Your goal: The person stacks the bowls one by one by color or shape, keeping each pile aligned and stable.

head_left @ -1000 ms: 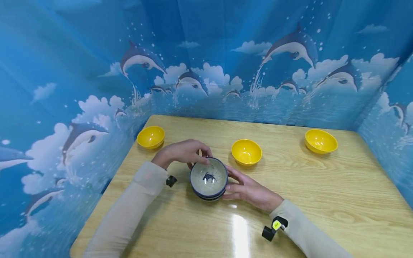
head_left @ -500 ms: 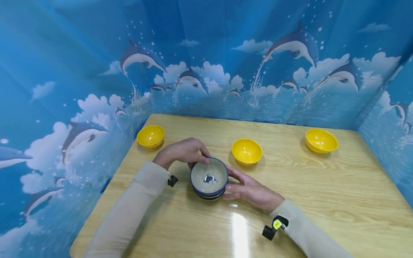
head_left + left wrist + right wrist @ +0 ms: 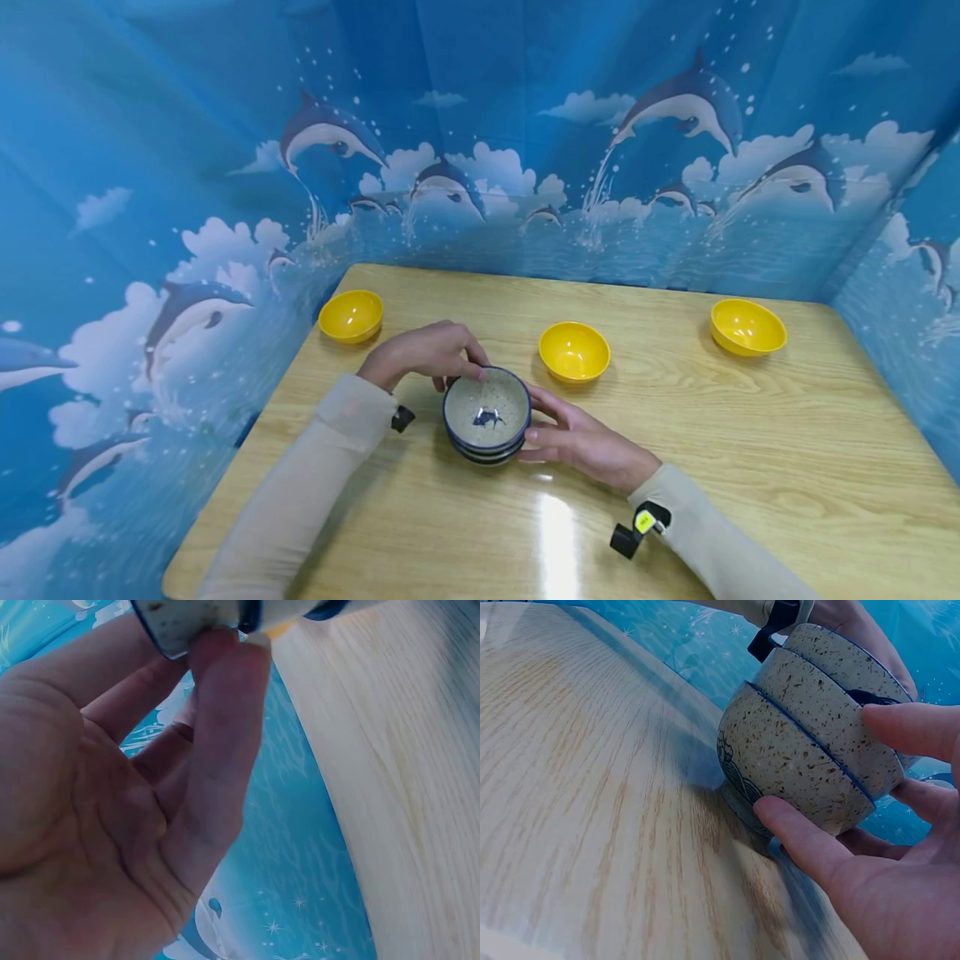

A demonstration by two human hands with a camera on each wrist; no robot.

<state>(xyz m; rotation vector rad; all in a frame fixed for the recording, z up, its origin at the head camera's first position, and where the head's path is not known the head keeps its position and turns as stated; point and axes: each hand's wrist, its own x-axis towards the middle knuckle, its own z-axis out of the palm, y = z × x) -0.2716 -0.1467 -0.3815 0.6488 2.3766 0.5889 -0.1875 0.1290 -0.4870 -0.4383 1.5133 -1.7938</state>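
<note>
A stack of three speckled bowls with blue rims stands on the wooden table. The top bowl has a dark blue motif inside its base. My left hand pinches that bowl's far left rim, thumb inside and fingers outside. From the right, my right hand curves its fingers and thumb around the side of the stack. In the right wrist view one finger touches the lowest bowl near its foot. Only a piece of bowl rim shows in the left wrist view.
Three yellow bowls sit farther back: one at the left edge, one just behind my right hand, one at the far right. A blue dolphin-print curtain hangs behind and beside the table.
Almost nothing differs. Both hands keep the same hold, and the stack of bowls stays in place apart from a very slight shift in view.
</note>
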